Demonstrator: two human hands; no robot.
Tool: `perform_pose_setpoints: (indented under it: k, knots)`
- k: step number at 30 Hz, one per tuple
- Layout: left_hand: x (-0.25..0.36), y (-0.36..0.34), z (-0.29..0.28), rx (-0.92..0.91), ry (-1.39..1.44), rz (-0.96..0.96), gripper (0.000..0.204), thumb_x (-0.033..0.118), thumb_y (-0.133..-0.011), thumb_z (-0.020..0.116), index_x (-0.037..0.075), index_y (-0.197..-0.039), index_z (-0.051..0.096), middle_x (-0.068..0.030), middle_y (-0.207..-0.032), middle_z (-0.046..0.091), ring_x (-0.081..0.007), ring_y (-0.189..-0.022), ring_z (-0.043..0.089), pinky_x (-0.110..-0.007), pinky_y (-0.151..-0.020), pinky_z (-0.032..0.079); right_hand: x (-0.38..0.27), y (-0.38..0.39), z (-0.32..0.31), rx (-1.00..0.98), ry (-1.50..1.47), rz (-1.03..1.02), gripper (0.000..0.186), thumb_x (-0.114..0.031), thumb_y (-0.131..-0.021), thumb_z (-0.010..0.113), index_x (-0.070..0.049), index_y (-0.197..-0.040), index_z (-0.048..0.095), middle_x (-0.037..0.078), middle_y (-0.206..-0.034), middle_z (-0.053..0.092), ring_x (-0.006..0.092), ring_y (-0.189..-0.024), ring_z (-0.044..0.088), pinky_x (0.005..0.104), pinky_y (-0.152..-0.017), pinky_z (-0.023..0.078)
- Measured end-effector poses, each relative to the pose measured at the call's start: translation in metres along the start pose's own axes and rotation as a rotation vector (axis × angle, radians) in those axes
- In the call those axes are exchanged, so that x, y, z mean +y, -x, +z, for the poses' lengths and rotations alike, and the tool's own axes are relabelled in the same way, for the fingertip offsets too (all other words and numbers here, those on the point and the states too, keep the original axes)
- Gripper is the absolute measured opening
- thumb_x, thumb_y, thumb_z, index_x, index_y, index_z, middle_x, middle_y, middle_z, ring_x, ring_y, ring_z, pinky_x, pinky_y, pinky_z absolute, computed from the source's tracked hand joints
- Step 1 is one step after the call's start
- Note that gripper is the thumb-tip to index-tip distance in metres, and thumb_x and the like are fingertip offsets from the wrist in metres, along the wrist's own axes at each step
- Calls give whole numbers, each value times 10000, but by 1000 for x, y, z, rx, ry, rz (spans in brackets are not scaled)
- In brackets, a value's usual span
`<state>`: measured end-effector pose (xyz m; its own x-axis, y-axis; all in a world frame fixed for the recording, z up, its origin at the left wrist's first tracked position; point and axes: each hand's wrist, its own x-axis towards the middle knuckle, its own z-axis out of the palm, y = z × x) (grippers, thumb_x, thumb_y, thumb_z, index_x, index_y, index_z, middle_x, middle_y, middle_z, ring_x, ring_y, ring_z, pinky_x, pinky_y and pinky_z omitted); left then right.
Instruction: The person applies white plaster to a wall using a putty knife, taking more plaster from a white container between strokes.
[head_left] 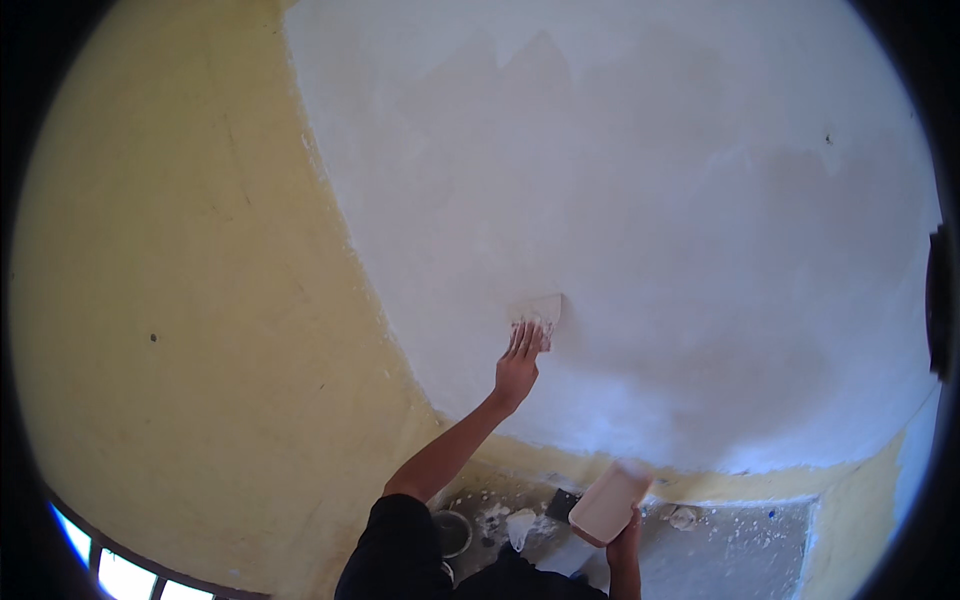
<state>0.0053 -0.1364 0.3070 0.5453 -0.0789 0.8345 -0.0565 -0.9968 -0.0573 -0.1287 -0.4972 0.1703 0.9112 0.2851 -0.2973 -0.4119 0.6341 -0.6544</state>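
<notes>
My left hand (pixel 516 372) reaches up to the wall, its fingers pressed over a putty knife (pixel 543 308). The wide pale blade lies against the white-coated part of the wall (pixel 480 200), and whitish smears cover its lower part by my fingers. Lower down and to the right, my right hand (pixel 625 545) grips a pale, pinkish-beige rectangular board or shallow tray (pixel 606 505) by its right side. It is held away from the wall, and its upper end is blurred. What lies on it, if anything, I cannot make out.
Bare yellow wall (pixel 190 250) lies left of the white coat. Below, the spattered grey floor (pixel 745 545) holds a round bucket (pixel 453 533), a white crumpled bag (pixel 520 527) and a whitish lump (pixel 683 518). A dark fixture (pixel 938 300) sits at the right edge; window panes (pixel 125 572) show lower left.
</notes>
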Motion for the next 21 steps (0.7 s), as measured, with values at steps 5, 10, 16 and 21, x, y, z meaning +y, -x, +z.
perform_pose_setpoints:
  k: [5, 10, 16, 21]
  knots:
    - [-32, -48, -54, 373, 123, -430, 541, -80, -820, 485, -17, -1356, 443, -227, -1248, 565, -325, -1038, 629, -347, -789, 539, -5, 1, -6, 0, 27, 25, 497, -385, -965, 396, -35, -1318, 395, 133, -1208, 539, 267, -1113, 570, 412, -927, 471]
    - [-91, -149, -95, 611, 94, -635, 412, -24, -861, 481, -65, -1269, 519, -285, -1098, 616, -375, -739, 662, -428, -671, 534, -8, 7, -6, -20, -14, 33, 492, -390, -969, 392, -43, -1318, 396, 126, -1213, 538, 262, -1113, 570, 413, -932, 469]
    - [12, -132, -19, 239, -99, -377, 571, -41, -781, 516, 8, -1345, 450, -191, -1349, 499, -318, -1157, 563, -388, -777, 549, -5, 1, 6, -95, -44, -3, 529, -475, -958, 423, -78, -1305, 394, 103, -1230, 524, 251, -1145, 544, 430, -953, 461]
    - [77, -56, -48, -7, 328, -436, 401, -7, -836, 515, 25, -1236, 535, -224, -1078, 620, -352, -912, 642, -398, -649, 535, 2, -8, -2, -84, 309, -255, 434, -391, -995, 365, -69, -1279, 426, 103, -1173, 555, 239, -1124, 556, 407, -934, 475]
